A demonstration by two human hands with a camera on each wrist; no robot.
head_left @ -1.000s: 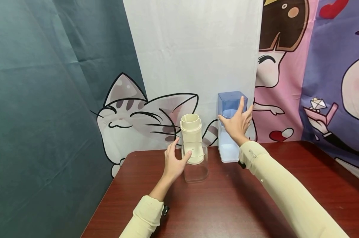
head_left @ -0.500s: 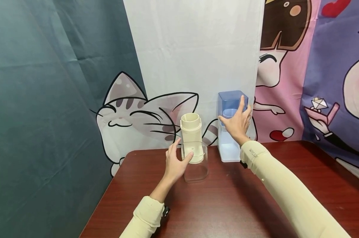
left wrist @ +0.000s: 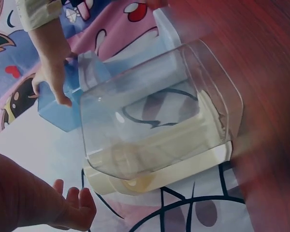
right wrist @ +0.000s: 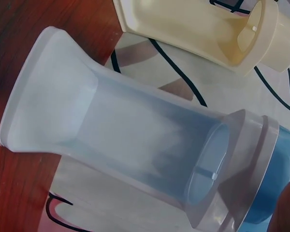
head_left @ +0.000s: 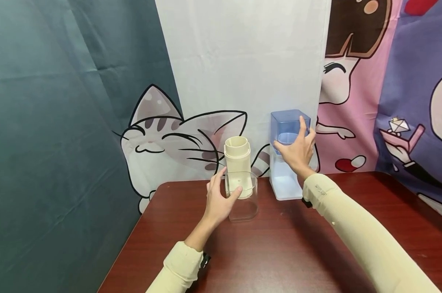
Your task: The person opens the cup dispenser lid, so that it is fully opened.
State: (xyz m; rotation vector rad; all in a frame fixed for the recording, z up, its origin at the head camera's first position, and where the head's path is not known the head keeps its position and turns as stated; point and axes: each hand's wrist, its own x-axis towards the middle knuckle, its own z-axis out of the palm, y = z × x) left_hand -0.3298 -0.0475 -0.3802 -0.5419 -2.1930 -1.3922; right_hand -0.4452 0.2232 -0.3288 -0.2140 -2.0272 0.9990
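Note:
My left hand is held at the left of a clear, open-topped plastic container, fingers and thumb spread. In the left wrist view, a gap shows between that hand and the container. Behind it stands a cream plastic dispenser with a round cup-like top. My right hand is spread in front of the translucent blue cover topping a white dispenser. Thumb and fingers overlap the cover's front; I cannot tell whether they press on it.
A dark red wooden table carries everything. Printed cloth with a cartoon cat hangs close behind the dispensers, and a grey-green curtain hangs at the left.
My view has shifted slightly. Both hands have edged a little closer around the clear container and the blue cover. The dispensers and the container have stayed in place.

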